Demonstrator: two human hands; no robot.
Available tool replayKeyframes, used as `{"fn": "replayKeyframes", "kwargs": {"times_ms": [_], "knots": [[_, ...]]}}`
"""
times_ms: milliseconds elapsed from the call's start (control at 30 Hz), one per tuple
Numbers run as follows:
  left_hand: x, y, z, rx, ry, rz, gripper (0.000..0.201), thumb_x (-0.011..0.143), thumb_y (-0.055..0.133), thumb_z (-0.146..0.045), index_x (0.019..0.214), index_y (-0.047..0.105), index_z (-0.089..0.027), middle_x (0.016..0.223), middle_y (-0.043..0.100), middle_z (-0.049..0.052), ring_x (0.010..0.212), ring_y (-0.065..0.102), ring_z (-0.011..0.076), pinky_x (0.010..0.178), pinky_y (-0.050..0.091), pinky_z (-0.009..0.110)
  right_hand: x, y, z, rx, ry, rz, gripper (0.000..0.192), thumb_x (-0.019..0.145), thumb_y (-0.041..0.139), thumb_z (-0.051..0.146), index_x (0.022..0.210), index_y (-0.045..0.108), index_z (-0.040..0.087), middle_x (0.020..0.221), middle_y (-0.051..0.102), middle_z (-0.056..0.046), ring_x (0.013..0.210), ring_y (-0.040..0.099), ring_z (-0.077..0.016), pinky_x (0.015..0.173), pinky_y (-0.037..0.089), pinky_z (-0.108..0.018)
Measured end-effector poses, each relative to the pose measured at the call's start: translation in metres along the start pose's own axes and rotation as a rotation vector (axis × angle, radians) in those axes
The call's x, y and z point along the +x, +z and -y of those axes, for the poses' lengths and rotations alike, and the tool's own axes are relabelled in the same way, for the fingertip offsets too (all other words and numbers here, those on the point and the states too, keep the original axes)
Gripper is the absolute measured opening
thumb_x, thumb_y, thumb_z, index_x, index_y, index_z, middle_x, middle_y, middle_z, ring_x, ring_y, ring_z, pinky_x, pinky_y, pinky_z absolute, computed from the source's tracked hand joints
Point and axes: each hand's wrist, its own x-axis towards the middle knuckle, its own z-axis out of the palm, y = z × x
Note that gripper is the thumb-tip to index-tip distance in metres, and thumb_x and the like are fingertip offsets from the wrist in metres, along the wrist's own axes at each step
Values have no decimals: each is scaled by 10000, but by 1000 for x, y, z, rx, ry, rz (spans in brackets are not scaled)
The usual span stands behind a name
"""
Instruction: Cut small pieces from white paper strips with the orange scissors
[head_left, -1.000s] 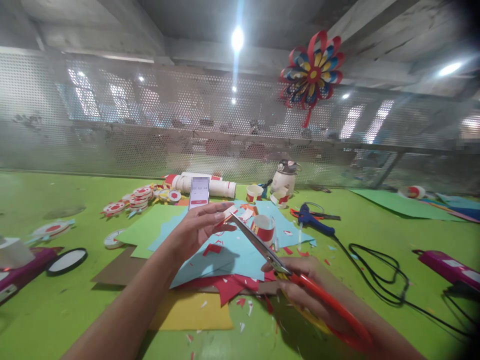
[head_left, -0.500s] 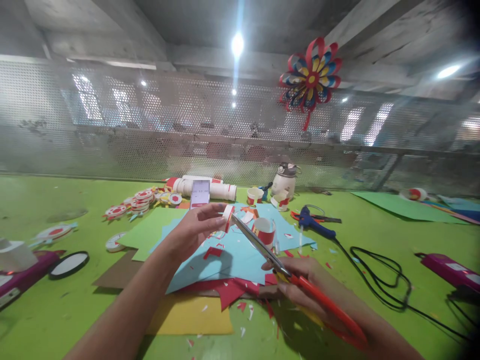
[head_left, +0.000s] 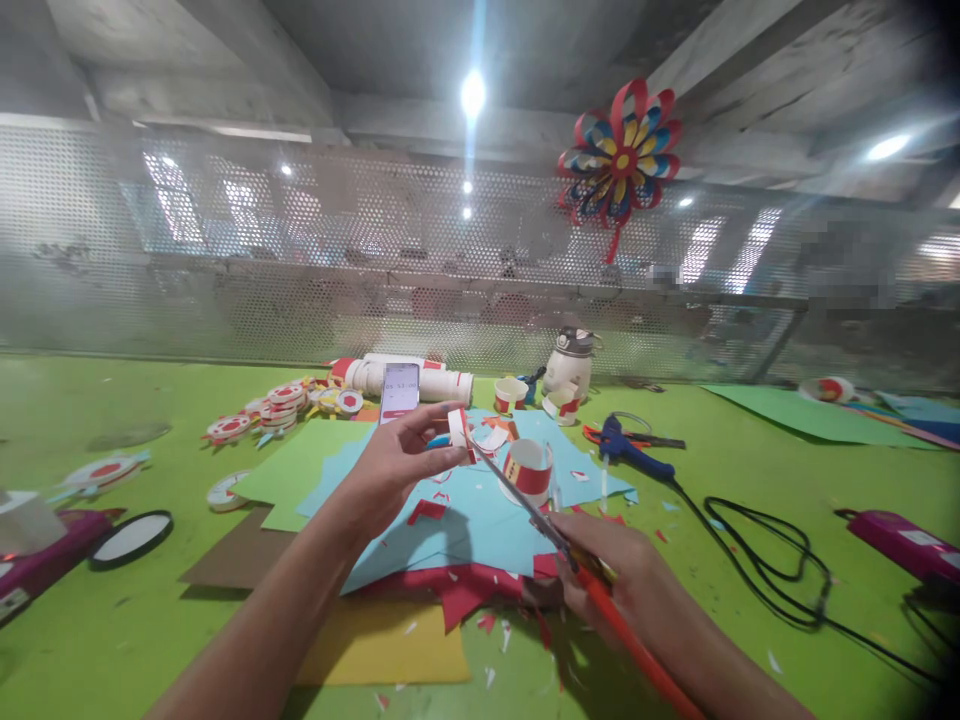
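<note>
Spreading across the green surface [head_left: 112,620]: a blue paper sheet [head_left: 480,515], near its far edge a red-banded paper cup [head_left: 527,470], contents not visible. Above that sheet, left hand [head_left: 394,465] pinching a red-and-white paper piece [head_left: 458,428], right hand [head_left: 626,575] clamped on orange-handled scissors [head_left: 559,540]. Trimming apparently under way, blade tips meeting the piece; needing steady closing next.

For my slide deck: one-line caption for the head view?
Left hand pinches a small red-and-white paper piece against scissors in the right hand.
</note>
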Motion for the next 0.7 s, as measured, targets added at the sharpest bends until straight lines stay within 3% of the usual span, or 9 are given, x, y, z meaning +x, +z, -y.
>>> {"fn": "replayKeyframes", "kwargs": {"times_ms": [133,400,700], "knots": [[0,1,0,14,-5,-43,518,601,790,-202,1096,640,-189,1015,658,84,896,610,198,808,461,333,0,0,1,5,12,-10,213,768,539,86,931,634,184,856,666,-20,756,568,-185,680,438,-282],[0,1,2,24,4,-33,480,616,784,-204,1073,639,-179,1024,654,92,904,610,200,811,469,331,-1,-1,-1,-65,8,-31,278,761,525,101,1000,651,168,873,671,-62,780,580,-219,709,457,-342],[0,0,3,61,25,-17,452,641,767,-202,1074,638,-174,1016,661,96,905,609,205,805,473,332,-4,3,-13,-100,11,-40,374,820,563,195,1190,597,154,1100,654,-122,979,575,-267,865,435,-408]]}}
